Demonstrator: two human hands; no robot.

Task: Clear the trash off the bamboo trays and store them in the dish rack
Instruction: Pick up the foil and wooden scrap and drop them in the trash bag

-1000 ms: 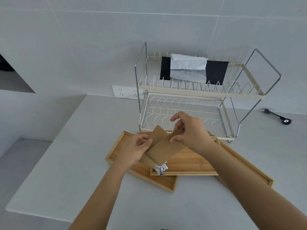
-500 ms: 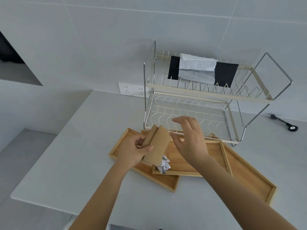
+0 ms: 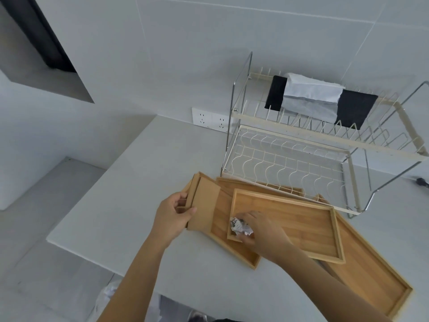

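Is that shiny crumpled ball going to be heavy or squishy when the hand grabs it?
Probably very light: the foil ball is small, thin crinkled sheet. It likely squashes easily, since the creases look loose. It may skid or roll on the smooth top tray, though the right hand and the rim hem it in.

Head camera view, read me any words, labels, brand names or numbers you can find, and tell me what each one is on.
None can be read.
Bamboo trays: plain wood, no print.
Brown cardboard in the left hand: blank.
Crumpled foil under the right hand: dark marks, too crumpled to read.
Wall socket: holes only, no lettering.
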